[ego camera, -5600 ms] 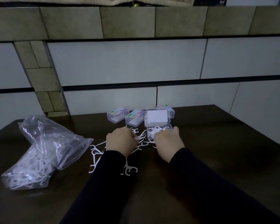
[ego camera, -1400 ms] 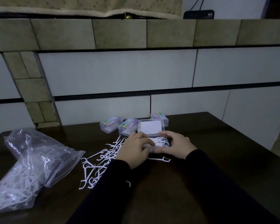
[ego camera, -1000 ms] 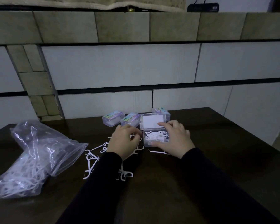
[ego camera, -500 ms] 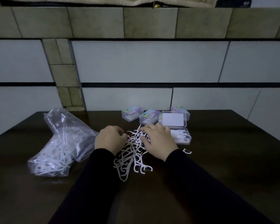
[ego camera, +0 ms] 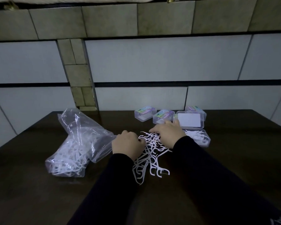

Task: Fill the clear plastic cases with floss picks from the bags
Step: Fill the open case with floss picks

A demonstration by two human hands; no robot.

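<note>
White plastic floss picks [ego camera: 150, 153] lie in a loose tangled heap on the dark wooden surface [ego camera: 234, 159], between the crumpled clear plastic bag [ego camera: 76, 143] of more picks and the open clear plastic case [ego camera: 197, 138], which is partly filled. The step in hand looks like gathering picks. The left hand [ego camera: 127, 146] has its grip curled at the heap's edge; whether it pinches a pick cannot be told. The right hand [ego camera: 168, 133] rests spread and released on the heap. Next, a small bunch must be pinched, aligned and carried right into the case.
</note>
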